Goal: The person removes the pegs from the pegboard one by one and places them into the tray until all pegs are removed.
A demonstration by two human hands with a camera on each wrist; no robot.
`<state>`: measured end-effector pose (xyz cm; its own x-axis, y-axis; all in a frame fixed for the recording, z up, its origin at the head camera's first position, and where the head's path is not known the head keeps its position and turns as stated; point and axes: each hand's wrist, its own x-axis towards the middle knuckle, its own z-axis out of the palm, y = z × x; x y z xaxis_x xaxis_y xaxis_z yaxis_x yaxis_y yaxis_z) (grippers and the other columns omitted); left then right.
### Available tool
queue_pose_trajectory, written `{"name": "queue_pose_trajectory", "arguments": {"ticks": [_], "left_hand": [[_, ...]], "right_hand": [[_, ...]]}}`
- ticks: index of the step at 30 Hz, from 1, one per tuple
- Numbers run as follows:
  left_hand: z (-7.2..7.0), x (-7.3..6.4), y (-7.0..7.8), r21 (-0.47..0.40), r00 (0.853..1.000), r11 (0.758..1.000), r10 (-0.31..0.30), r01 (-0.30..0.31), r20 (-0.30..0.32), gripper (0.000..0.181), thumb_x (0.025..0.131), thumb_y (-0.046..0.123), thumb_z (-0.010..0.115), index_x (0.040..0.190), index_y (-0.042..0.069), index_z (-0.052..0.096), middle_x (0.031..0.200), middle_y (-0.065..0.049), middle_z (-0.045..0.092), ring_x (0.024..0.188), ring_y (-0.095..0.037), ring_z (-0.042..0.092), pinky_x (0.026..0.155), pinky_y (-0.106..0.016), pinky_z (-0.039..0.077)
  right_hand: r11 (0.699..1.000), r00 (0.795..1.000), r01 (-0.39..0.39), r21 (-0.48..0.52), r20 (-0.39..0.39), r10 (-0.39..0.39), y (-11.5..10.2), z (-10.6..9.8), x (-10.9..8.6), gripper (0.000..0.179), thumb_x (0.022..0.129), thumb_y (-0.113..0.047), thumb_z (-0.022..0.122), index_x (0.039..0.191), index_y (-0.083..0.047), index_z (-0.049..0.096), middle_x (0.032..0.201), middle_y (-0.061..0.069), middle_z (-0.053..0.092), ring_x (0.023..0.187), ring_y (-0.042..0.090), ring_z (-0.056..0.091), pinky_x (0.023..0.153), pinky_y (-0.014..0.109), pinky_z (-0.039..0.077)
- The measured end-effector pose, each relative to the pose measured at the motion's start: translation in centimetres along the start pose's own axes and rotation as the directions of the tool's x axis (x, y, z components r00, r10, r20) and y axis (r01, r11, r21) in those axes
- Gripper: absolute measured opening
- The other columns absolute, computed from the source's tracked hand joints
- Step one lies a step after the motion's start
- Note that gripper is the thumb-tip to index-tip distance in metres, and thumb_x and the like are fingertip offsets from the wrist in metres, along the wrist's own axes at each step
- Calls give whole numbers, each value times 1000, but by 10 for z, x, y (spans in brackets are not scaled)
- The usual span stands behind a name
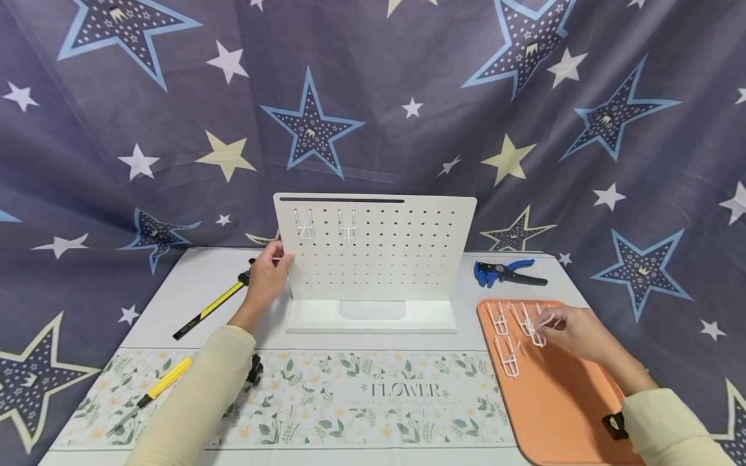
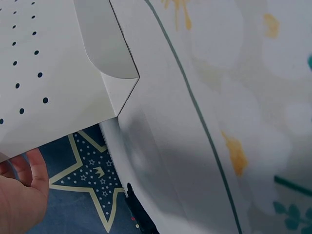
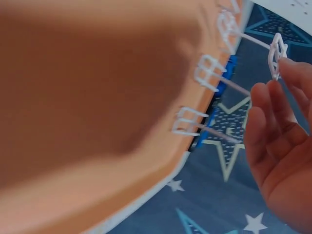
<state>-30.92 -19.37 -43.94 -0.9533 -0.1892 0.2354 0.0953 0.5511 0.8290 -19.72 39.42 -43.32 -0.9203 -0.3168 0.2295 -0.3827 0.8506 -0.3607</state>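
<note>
A white pegboard (image 1: pixel 373 259) stands upright on its base, with two white wire hooks (image 1: pixel 348 226) hung at its upper left. My left hand (image 1: pixel 270 272) grips the board's left edge; in the left wrist view, the fingertips (image 2: pixel 36 163) pass behind it. Over the orange tray (image 1: pixel 559 395), my right hand (image 1: pixel 577 329) pinches a white wire hook (image 3: pixel 277 53) between thumb and fingers. Several more wire hooks (image 1: pixel 509 357) lie on the tray's upper left part, close to that hand.
Blue-and-black wire strippers (image 1: pixel 508 273) lie behind the tray. Left of the pegboard is a yellow-and-black utility knife (image 1: pixel 215 303). A yellow-handled screwdriver (image 1: pixel 166 380) lies by my left sleeve. A floral table runner (image 1: pixel 379 398) crosses the front, and a starry curtain (image 1: pixel 373 155) hangs behind.
</note>
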Motion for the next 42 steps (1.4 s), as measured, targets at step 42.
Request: {"name": "queue_pose_trajectory", "arguments": {"ticks": [42], "left_hand": [[-1,0,-2,10,1000,1000,2,-2,9,28,106,24,53,130,9,57,118,-16,66,96,-29,63,75,-31,48]], "right_hand": [[993,964,-44,108,265,14,16,22,-23,12,85,-12,78,85,-22,73,78,-15,68,71,-7,55,63,21,48]]}}
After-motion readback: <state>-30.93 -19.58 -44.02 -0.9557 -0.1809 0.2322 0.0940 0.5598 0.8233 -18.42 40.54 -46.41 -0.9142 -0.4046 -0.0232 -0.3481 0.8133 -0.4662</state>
